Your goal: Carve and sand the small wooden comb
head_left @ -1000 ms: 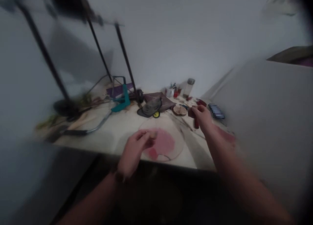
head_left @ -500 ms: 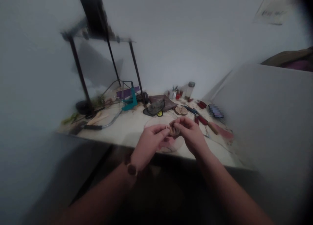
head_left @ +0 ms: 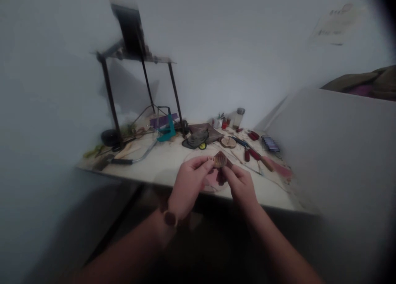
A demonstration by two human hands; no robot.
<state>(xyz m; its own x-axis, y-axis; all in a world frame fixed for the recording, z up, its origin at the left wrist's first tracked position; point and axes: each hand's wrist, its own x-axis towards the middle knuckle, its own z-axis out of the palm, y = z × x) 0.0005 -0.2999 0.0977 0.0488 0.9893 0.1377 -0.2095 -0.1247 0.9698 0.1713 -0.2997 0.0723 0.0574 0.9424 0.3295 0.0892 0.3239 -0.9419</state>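
- Pinching a pale, toothed comb [head_left: 218, 161], the left hand [head_left: 191, 181] has its fingers closed on one end.
- Right hand [head_left: 242, 184] grips a brown, pointed sheet [head_left: 227, 162] behind the teeth.
- Below both, a round mat [head_left: 213, 184] with a pink patch lies on the pale tabletop [head_left: 163, 164].

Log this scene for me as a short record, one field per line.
Left hand: pinches a small toothed piece, comb-like
Right hand: grips a brown piece close behind it
Left wrist: round-faced watch
Surface: pale table
Table left: teal tool
Table right: red-handled tools
Table back: lidded clear jar
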